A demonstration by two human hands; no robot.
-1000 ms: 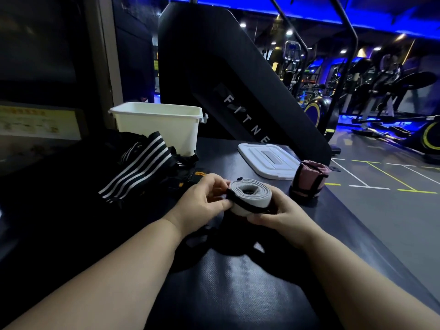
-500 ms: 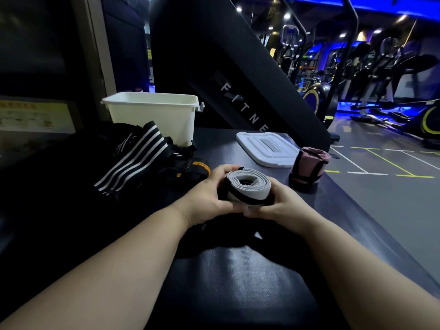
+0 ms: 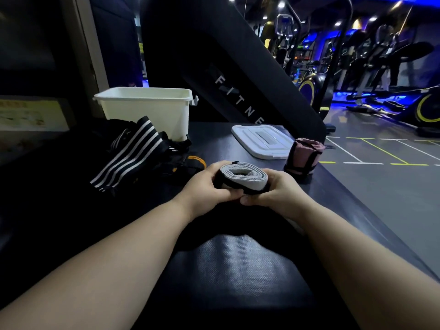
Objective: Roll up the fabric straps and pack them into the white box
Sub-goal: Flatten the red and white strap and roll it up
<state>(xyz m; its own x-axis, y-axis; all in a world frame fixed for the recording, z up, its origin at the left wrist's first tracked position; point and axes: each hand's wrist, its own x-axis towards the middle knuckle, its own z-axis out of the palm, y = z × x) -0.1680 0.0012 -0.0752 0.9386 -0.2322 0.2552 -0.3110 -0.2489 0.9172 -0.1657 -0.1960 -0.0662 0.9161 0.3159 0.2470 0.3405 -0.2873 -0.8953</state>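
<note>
"So, what has changed in your hands just now?"

"A second ago my left hand (image 3: pixel 204 186) was pinching the edge of the grey strap roll (image 3: pixel 242 178) while my right hand (image 3: pixel 278 191) cradled it. Now both hands curl round it, with the thumbs meeting underneath. The roll is squeezed into a flatter, tighter oval."

"Meaning what for the job?"

"I judge the winding of this one is about done. The coil is closed, with a black edge wrapped round the grey. Whether a tail hangs below I cannot tell, because it is too dark under my hands. What remains for this strap is the trip to the white box (image 3: pixel 147 110)."

"Where is that box?"

"It's at the far left of the table (image 3: pixel 238 270), open and well apart from the roll. I hold the roll above the middle of the table, nearer me than the box."

"Count things for me."

"One white box. One lid (image 3: pixel 262 141), lying flat off to the box's right. One grey roll, in my grip. One pink roll (image 3: pixel 302 158), standing on end just beside the lid near the table's right edge, not yet packed. Then the loose ones: one striped strap (image 3: pixel 133 153), black with white bands, in front of the box, and one black strap with an orange mark (image 3: pixel 194 163) just beside it. There may be more in that dark heap, but I cannot tell them apart. What is in the box is hidden from here."
</note>
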